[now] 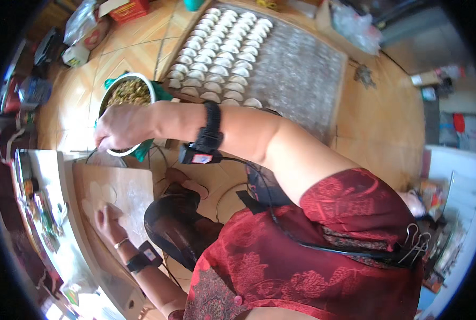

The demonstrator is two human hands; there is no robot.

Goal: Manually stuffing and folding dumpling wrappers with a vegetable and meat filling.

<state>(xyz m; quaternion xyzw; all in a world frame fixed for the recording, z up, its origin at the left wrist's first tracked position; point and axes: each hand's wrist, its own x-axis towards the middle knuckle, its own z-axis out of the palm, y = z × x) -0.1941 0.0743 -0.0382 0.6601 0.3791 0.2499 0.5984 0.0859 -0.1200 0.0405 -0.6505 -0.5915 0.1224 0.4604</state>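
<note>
My right hand (122, 126) is over the near rim of a white bowl (153, 90) of chopped filling (129, 93). Its fingers are curled, and whether they hold a utensil is hidden. Lower down, my left hand (110, 224) is at a floured wooden board (136, 184), its fingers partly bent and blurred. I cannot tell if anything is in it. Pale round dough wrappers (104, 193) lie on the board just beyond its fingertips. Beyond my right forearm, rows of folded dumplings (222, 62) cover the left part of a large floured board (302, 68).
Green plastic (142, 152) shows around the bowl. A white surface with small items (54, 192) runs along the left. A cardboard box (334, 32) with plastic bags stands at the far right of the dumpling board. Black cables (270, 200) run from my wrist straps.
</note>
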